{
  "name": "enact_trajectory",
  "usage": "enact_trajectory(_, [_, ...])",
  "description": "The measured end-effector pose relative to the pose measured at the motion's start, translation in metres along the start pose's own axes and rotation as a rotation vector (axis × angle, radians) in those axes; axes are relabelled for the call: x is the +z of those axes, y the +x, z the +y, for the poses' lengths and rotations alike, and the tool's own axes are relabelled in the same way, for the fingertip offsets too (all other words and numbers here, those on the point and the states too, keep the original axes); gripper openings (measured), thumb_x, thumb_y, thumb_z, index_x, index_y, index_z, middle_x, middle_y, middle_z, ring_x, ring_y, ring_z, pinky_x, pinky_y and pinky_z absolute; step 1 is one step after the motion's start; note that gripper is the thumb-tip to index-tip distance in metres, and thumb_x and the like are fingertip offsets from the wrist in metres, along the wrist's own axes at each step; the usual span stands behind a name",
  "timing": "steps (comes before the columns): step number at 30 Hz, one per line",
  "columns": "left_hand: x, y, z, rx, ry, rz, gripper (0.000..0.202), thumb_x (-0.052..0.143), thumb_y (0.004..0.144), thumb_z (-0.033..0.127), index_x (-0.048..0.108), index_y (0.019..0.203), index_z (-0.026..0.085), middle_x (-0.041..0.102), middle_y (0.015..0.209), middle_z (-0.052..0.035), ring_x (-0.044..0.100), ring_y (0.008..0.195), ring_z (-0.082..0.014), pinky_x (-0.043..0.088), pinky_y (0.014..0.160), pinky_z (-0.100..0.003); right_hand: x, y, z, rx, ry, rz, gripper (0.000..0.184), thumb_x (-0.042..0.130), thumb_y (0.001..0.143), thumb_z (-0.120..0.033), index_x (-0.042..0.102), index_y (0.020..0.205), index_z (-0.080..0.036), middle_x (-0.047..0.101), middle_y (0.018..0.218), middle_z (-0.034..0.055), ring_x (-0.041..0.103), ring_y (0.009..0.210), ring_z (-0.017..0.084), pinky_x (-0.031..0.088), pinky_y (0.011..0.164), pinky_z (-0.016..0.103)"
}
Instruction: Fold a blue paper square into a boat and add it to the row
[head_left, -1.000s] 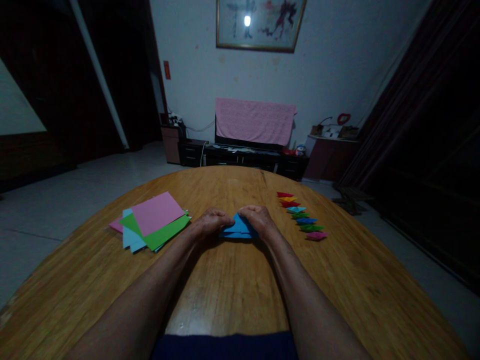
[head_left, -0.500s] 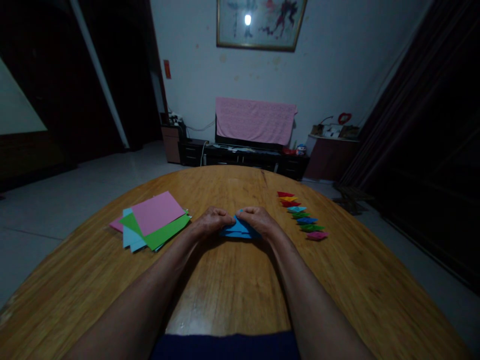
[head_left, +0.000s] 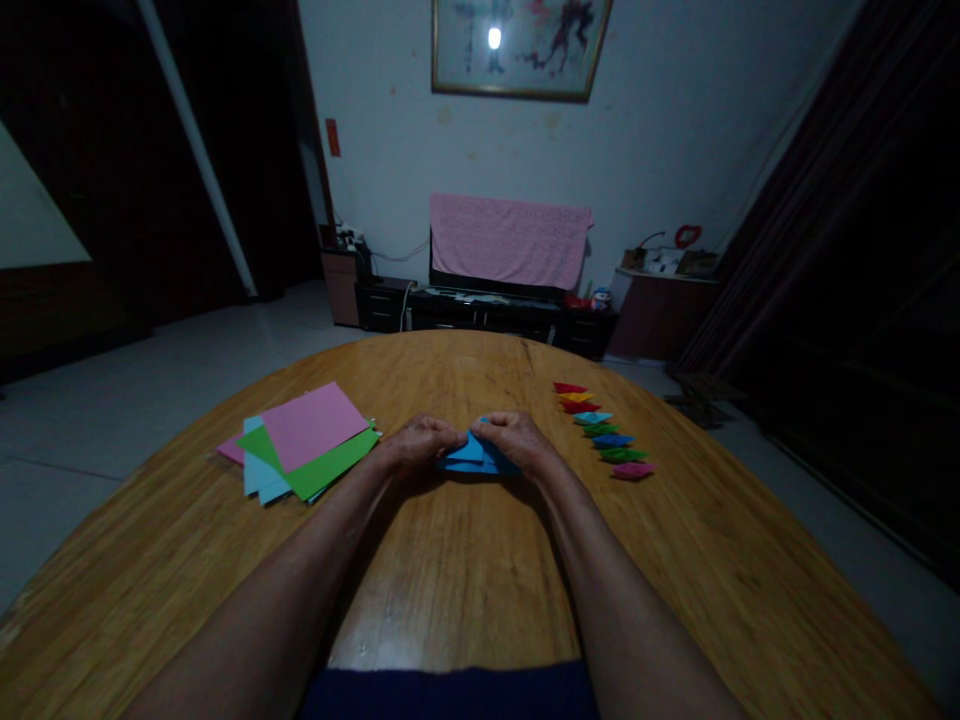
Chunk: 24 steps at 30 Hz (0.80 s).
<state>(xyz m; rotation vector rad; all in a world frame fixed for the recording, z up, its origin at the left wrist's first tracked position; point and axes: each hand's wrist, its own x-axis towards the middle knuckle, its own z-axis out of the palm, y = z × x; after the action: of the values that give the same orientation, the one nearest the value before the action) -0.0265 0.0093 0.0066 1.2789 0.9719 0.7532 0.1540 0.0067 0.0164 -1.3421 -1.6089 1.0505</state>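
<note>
A partly folded sheet of blue paper (head_left: 480,459) is held low over the middle of the wooden table (head_left: 450,570). My left hand (head_left: 426,442) pinches its left side, with thumb and fingers closed on the paper. Opposite it, my right hand (head_left: 516,440) grips the right side in the same way, thumb near the upper edge. A triangular flap shows between the hands above a straight lower strip. The fingers cover the paper's outer ends.
Loose sheets of pink (head_left: 315,425), green (head_left: 334,465) and light blue paper (head_left: 262,480) overlap on the left. Several small folded paper boats (head_left: 613,440) in different colours form a slanting row on the right. Beyond the table stands a television under a pink towel (head_left: 510,240).
The blue paper's front flap has shifted slightly between the fingers, and its folds look different. Both hands stay in nearly the same place.
</note>
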Motion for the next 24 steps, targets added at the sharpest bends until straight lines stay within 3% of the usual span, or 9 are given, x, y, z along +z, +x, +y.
enact_trajectory(6, [0.000,-0.003,-0.002,-0.016,0.009,0.015,0.031,0.066,0.067,0.036,0.048,0.051,0.017,0.037,0.044,0.0045,0.033,0.040,-0.0070,0.022,0.042,-0.024,-0.002,0.002,0.003,0.019,-0.045,0.024,0.026,0.059,0.066,-0.041,0.056,0.057,-0.017,0.041,0.052,-0.0047,0.033,0.049,0.009,0.023,0.046,0.024])
enact_trajectory(11, [-0.006,-0.003,0.001,-0.003,0.147,0.009,0.029,0.065,0.067,0.035,0.051,0.050,0.016,0.039,0.044,0.0035,0.034,0.041,-0.0071,0.022,0.043,-0.024,-0.002,0.004,0.006,0.033,-0.065,0.015,0.025,0.059,0.065,-0.041,0.058,0.058,-0.017,0.041,0.052,-0.0048,0.034,0.049,0.009,0.024,0.047,0.024])
enact_trajectory(24, [-0.017,0.003,-0.004,0.005,0.264,-0.043,0.025,0.064,0.066,0.031,0.055,0.049,0.015,0.051,0.046,-0.0011,0.041,0.043,-0.0085,0.026,0.043,-0.023,-0.007,-0.001,0.003,0.089,-0.031,0.061,0.026,0.061,0.064,-0.042,0.056,0.057,-0.017,0.039,0.049,-0.0059,0.031,0.049,0.009,0.021,0.047,0.025])
